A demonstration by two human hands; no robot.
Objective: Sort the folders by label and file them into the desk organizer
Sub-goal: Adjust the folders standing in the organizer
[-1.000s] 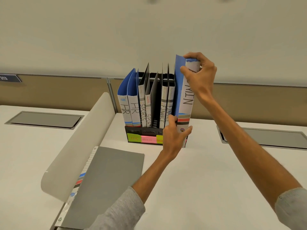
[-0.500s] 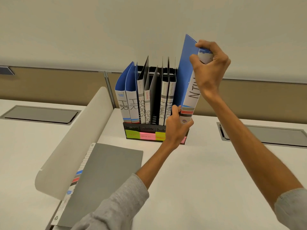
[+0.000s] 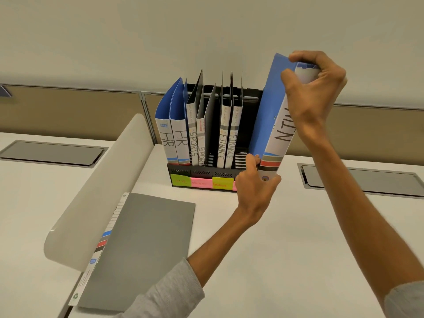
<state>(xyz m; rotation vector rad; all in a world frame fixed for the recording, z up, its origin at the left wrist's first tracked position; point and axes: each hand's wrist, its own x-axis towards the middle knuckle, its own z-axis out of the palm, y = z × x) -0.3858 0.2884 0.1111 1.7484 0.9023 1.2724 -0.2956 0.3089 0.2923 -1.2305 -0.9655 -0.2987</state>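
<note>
Nearest, by the near left corner of the white table (image 3: pixel 298 226), a flat grey plastic folder (image 3: pixel 142 249) with a white striped spine lies closed, its left edge just beside a curved white divider panel (image 3: pixel 98 191). Farther in, toward the middle of the table, the left hand (image 3: pixel 254 189) curls round the bottom end of a blue cardboard folder with a white hand-lettered spine (image 3: pixel 266 125), thumb on one side and fingers on the other. That folder stands tilted, top leaning right, with its lower end at the right front corner of the black mesh desk organizer (image 3: pixel 202 173); whether it sits in the rightmost slot cannot be told. The right hand (image 3: pixel 314 92) grips its top end, fingers wrapped over the spine. A row of green, pink and yellow sticky notes (image 3: pixel 202 182) runs along the organizer's front wall. Upright inside it, from left to right, stand two blue folders marked HR (image 3: pixel 174 134), two dark folders marked SPORTS (image 3: pixel 195 138) and two dark folders marked FINANCE (image 3: pixel 227 134). Two recessed grey hatch plates (image 3: pixel 52 153) lie toward the left and right edges, and a beige partition (image 3: pixel 68 111) lines the far edge.
</note>
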